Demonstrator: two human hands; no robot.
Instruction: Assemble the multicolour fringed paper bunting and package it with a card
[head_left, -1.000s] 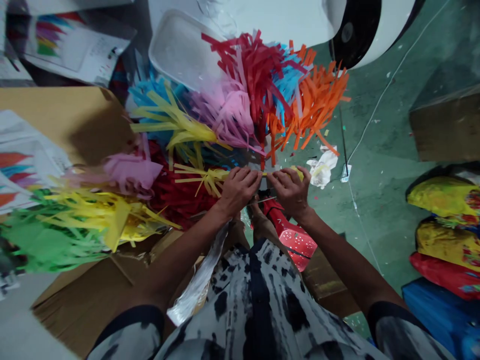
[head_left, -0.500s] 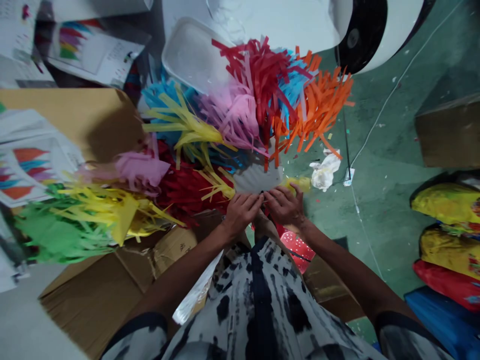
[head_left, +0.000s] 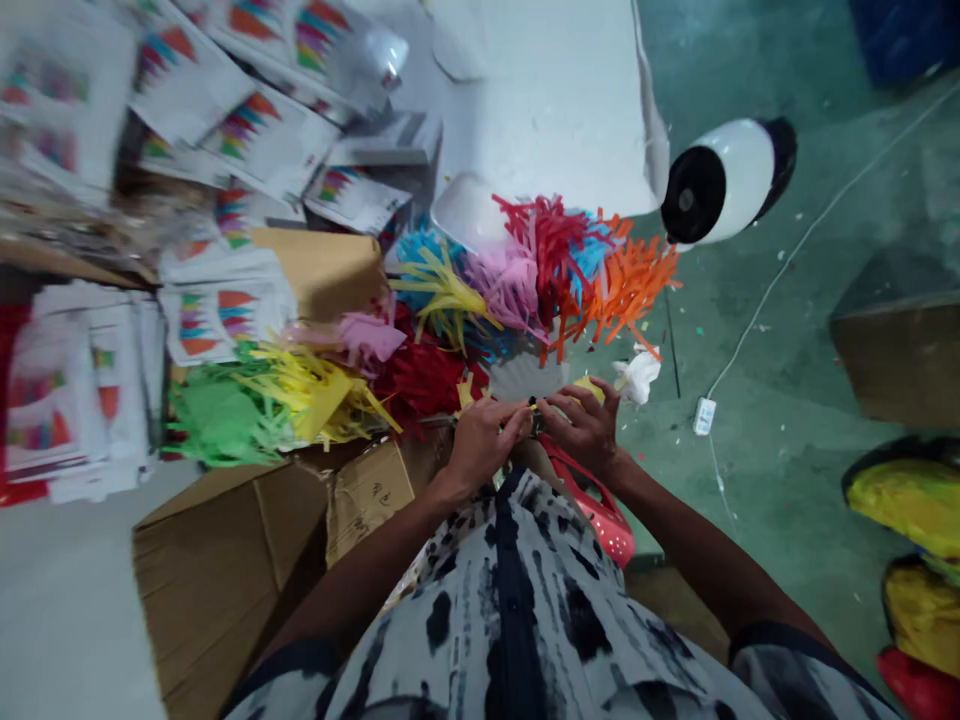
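Note:
My left hand (head_left: 484, 440) and my right hand (head_left: 585, 428) meet in front of me, fingers curled and pinched around a thin strip with yellow fringed paper (head_left: 467, 392) at its left end. A yellow bit (head_left: 586, 386) shows by my right fingers. Just beyond lies a heap of fringed paper tassels in red (head_left: 420, 380), pink (head_left: 510, 280), orange (head_left: 626, 290), blue (head_left: 420, 250), yellow (head_left: 315, 390) and green (head_left: 217, 420). A red perforated object (head_left: 600, 510) sits under my right wrist.
Cardboard boxes (head_left: 247, 560) stand at the lower left. Printed packets (head_left: 217, 310) pile up on the left and top. A white tray (head_left: 469, 210), a white sheet (head_left: 547, 100), a black-and-white roll (head_left: 720, 180), crumpled paper (head_left: 637, 375) and a cable (head_left: 750, 330) lie on the green floor.
The view has pulled back and tilted, showing more of the packets and floor. My hands stay pinched together on the strip and have drawn slightly closer.

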